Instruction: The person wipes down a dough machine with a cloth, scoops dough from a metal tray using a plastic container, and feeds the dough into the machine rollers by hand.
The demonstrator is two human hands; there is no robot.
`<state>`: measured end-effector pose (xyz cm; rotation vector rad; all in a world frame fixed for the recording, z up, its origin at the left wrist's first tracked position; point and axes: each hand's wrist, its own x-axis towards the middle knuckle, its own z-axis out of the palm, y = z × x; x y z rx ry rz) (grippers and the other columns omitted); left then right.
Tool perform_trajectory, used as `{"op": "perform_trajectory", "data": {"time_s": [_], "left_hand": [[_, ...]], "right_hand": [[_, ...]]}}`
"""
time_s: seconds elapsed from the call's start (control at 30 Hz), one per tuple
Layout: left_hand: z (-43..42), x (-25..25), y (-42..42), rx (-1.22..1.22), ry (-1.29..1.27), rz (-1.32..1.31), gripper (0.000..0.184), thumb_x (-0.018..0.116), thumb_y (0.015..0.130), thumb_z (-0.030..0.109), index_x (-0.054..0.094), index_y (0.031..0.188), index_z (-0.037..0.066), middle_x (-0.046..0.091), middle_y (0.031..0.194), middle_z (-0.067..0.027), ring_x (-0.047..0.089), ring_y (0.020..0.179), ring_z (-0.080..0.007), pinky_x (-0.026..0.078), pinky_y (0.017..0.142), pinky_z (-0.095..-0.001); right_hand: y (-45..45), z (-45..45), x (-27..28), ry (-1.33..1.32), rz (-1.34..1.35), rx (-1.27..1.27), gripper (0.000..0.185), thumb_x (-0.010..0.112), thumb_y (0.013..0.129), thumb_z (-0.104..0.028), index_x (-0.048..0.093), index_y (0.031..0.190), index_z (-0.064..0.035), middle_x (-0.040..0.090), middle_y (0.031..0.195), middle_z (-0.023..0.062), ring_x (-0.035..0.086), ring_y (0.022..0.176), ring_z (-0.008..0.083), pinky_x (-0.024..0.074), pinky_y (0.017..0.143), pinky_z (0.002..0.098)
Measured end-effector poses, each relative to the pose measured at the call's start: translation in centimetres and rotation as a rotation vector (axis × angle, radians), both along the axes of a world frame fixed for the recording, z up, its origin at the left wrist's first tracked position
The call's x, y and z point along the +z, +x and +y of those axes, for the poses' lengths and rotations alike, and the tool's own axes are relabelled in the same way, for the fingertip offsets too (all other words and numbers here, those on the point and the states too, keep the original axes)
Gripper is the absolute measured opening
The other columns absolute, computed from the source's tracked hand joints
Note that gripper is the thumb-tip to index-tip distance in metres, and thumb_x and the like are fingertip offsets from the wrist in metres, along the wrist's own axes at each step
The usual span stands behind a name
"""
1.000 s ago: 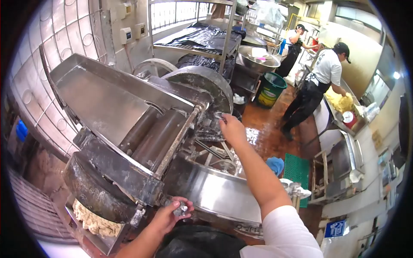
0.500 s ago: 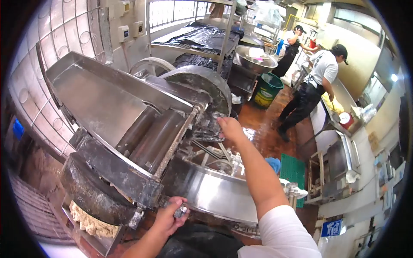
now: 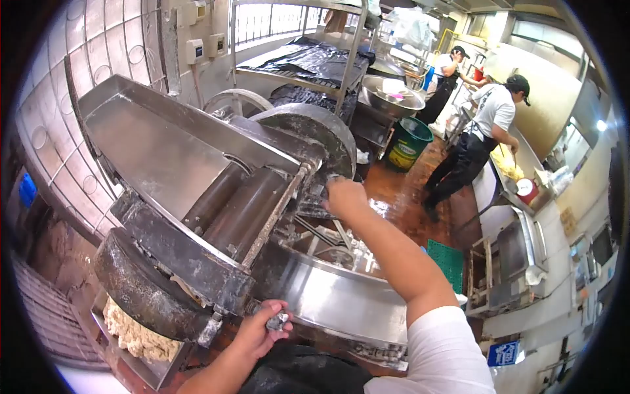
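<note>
Two grips: left hand (image 3: 261, 330) closed around a metal knob (image 3: 278, 321), rollers (image 3: 254, 202) beyond it; right hand (image 3: 346, 198), closure and hold unclear.

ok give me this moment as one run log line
left hand: on metal knob, near end of roller machine | right hand: at machine's far end, grip hidden | dough: crumbly, in metal tray | co-workers: two, in background

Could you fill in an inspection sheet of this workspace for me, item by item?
Surface: sloping metal tray, whitish marks along its edges.
Job's things: machine with two rollers; pale residue on its frame.
Clutter: pale lumpy mass in a metal bin; green bucket on the shiny floor.
Hands: left holds a grey knob; right at the machine's far side, fingertips unclear.
Cables: none clearly made out.
Surroundings: two people beyond, the nearer by yellow material.
</note>
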<state>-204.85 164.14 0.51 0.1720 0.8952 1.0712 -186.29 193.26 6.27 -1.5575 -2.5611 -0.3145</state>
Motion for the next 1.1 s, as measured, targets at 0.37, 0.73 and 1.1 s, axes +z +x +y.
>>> {"op": "perform_trajectory", "data": {"time_s": [0.37, 0.73, 1.1], "left_hand": [[0.2, -1.3, 0.3, 0.107, 0.023, -0.207, 0.01, 0.059, 0.08, 0.014, 0.057, 0.088, 0.009, 0.059, 0.082, -0.0104, 0.058, 0.066, -0.0239, 0.047, 0.055, -0.0325], [2.1, -4.5, 0.1, -0.12, 0.636, -0.443, 0.019, 0.063, 0.077, 0.021, 0.061, 0.09, 0.007, 0.059, 0.085, -0.0093, 0.057, 0.073, -0.0249, 0.044, 0.07, -0.0408], [-2.3, -2.5, -0.7, -0.091, 0.139, 0.451, 0.039, 0.071, 0.079, 0.035, 0.052, 0.099, 0.007, 0.051, 0.067, 0.0009, 0.044, 0.049, -0.0084, 0.031, 0.043, -0.0234]], "right_hand": [[-1.2, 3.5, -2.2, -0.126, -0.161, -0.109, 0.02, 0.054, 0.081, -0.015, 0.071, 0.09, -0.0075, 0.07, 0.093, 0.0151, 0.069, 0.085, 0.0282, 0.0551, 0.067, 0.0405], [-1.5, 2.2, -2.6, -0.046, -0.067, -0.166, 0.018, 0.053, 0.083, -0.014, 0.066, 0.091, -0.0056, 0.069, 0.086, 0.0165, 0.069, 0.079, 0.0305, 0.0543, 0.065, 0.0422], [1.0, -1.0, 0.3, -0.196, 0.274, -0.202, 0.047, 0.057, 0.083, -0.047, 0.061, 0.097, -0.0022, 0.068, 0.092, 0.0201, 0.065, 0.093, 0.0331, 0.051, 0.081, 0.0421]]}}
